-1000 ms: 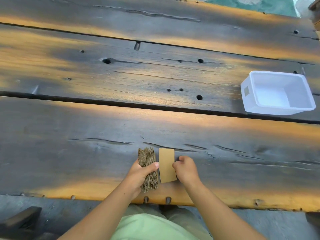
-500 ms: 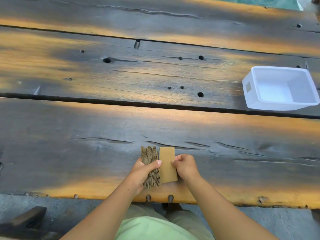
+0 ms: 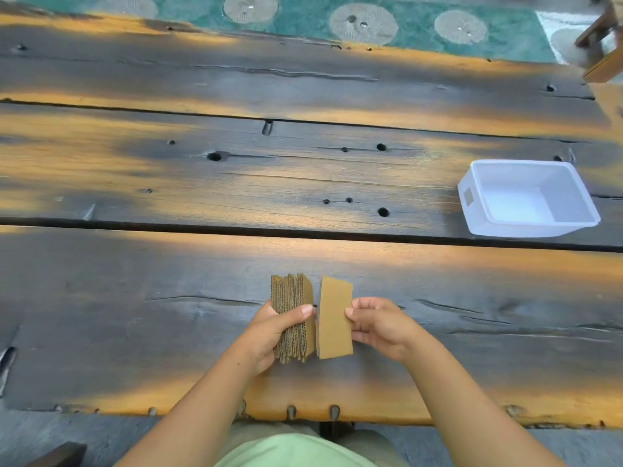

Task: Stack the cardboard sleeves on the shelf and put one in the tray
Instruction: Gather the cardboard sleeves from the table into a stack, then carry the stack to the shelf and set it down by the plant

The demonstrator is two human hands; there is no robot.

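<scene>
A: Your left hand (image 3: 269, 328) is curled round a stack of cardboard sleeves (image 3: 292, 318); the thumb lies across the near face of the bundle and the fingers wrap behind it, so the grip is closed on the stack; the sleeves stand on edge with their corrugated ends showing, fanned a little at the top.

B: And your right hand (image 3: 377, 323)?

A: It pinches a single sleeve (image 3: 333, 318) by its right edge, thumb and fingertips drawn together on the card, the other fingers loosely bent; that sleeve stands just beside the stack, its left edge touching or nearly touching the bundle low down and parted from it at the top; both hands sit over the near plank of the counter (image 3: 168, 298), close to your body.

B: What about the tray (image 3: 472, 210)?

A: It is white, sits well apart from your hands to the right on the middle plank, and shows nothing inside but its bare floor.

B: Any change from a second ago?

A: You have tipped the single sleeve away from the stack, so a gap has opened at the top; your right hand has slid out to the sleeve's edge; the view has lifted, bringing a green patterned rug (image 3: 303, 18) beyond the counter into sight; the tray has stayed where it was on the counter.
</scene>
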